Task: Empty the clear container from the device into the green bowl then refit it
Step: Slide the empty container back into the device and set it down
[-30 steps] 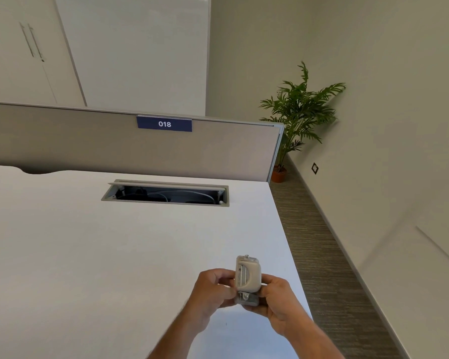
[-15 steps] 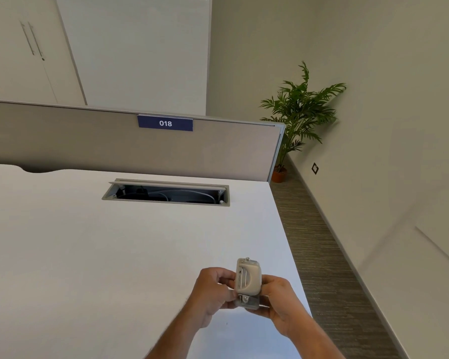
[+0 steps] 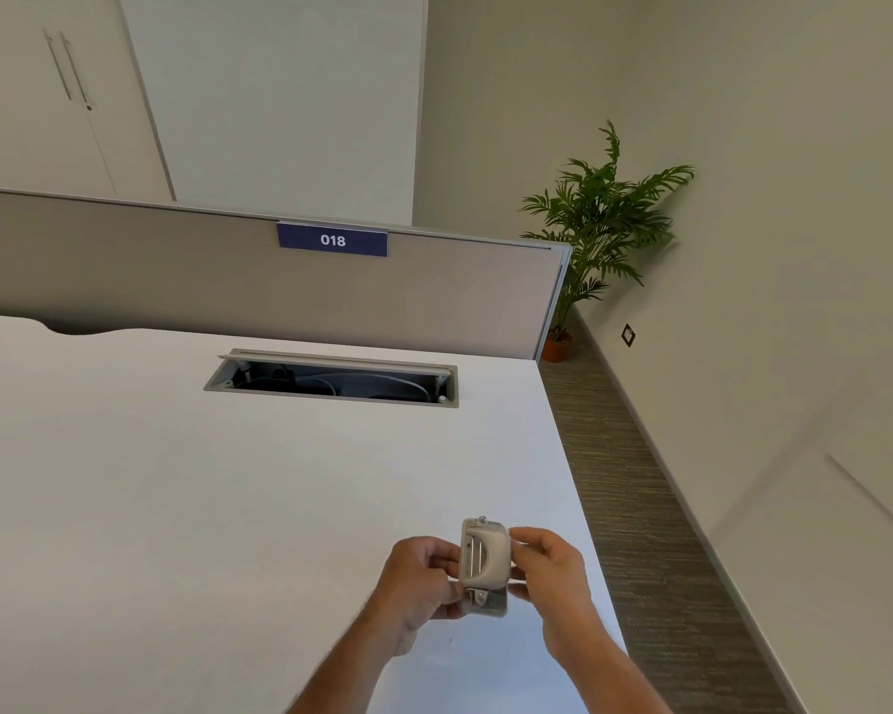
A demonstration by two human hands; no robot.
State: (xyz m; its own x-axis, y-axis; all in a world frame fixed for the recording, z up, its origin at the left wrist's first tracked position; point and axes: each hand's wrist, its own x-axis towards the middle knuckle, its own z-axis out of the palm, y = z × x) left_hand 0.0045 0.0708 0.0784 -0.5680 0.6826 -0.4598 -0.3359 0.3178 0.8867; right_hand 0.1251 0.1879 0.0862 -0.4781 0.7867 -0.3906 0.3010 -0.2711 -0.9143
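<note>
A small beige-grey device (image 3: 485, 559), shaped like a hole punch, is held upright above the white desk (image 3: 176, 507) near its right edge. My left hand (image 3: 421, 584) grips its left side and lower part. My right hand (image 3: 552, 569) pinches its right side with thumb and fingers. A clearer, greyish piece (image 3: 488, 602) shows at the device's bottom end between my hands. No green bowl is in view.
A cable tray opening (image 3: 331, 378) is sunk into the desk at the back. A grey partition with a blue "018" label (image 3: 332, 240) stands behind it. The desk's right edge drops to carpet, with a potted plant (image 3: 594, 224) in the corner.
My right hand has loosened and shifted up along the device's right side, fingers spreading. The device sits slightly higher between the hands.
</note>
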